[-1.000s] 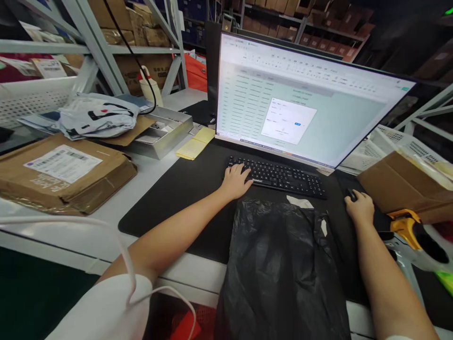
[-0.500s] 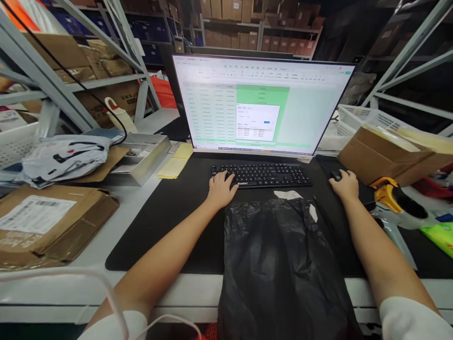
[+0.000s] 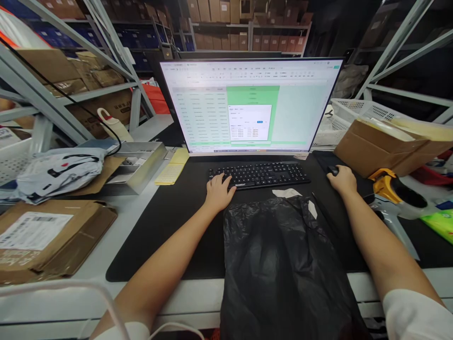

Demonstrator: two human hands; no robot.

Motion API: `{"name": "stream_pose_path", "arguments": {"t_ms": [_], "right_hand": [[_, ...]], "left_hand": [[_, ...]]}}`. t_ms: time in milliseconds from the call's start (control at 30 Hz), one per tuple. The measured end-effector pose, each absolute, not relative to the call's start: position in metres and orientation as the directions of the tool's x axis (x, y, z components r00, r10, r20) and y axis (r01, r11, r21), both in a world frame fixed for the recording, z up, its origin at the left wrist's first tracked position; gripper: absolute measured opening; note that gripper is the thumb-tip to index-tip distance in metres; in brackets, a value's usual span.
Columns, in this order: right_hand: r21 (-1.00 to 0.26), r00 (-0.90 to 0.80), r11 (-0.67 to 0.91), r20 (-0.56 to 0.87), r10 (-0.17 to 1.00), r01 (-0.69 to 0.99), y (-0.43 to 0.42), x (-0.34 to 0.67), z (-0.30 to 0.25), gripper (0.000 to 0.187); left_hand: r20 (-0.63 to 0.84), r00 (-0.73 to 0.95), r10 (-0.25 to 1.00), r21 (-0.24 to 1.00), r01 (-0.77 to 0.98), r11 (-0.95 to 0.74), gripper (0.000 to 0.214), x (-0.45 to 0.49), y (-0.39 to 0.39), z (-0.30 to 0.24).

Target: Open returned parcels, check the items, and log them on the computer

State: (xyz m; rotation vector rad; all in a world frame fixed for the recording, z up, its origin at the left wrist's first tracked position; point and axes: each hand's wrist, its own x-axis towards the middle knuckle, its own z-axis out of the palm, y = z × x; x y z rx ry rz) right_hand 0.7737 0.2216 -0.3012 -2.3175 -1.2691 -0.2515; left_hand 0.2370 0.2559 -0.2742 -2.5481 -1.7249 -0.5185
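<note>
My left hand (image 3: 218, 190) rests on the left end of a black keyboard (image 3: 262, 174), fingers spread over the keys. My right hand (image 3: 343, 180) is curled over a black mouse (image 3: 332, 171) to the right of the keyboard. A wide monitor (image 3: 247, 106) stands behind the keyboard and shows a spreadsheet with a green band and a white dialog box. A black plastic bag (image 3: 283, 264) lies between my forearms on the black desk mat (image 3: 177, 222) and hangs over the desk's front edge.
A taped brown parcel (image 3: 46, 238) with a label lies at the left. Behind it are a grey mailer bag (image 3: 56, 170), a metal tray (image 3: 139, 163) and yellow notes (image 3: 173, 167). At the right sit an open cardboard box (image 3: 382, 148), a yellow-tipped scanner (image 3: 396, 191) and a white basket (image 3: 357, 115).
The view has swung left and steadied, so the monitor now faces me squarely. A green band has appeared on the spreadsheet. Both hands have stayed on keyboard and mouse.
</note>
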Motion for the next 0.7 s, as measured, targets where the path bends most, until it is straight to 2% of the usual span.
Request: {"name": "stream_pose_path", "arguments": {"t_ms": [700], "right_hand": [[-0.331, 0.53, -0.419, 0.426, 0.733, 0.846, 0.2219, 0.776, -0.3069, 0.056]], "left_hand": [[0.281, 0.329, 0.901, 0.167, 0.908, -0.384, 0.055, 0.2368, 0.2572, -0.276]]}}
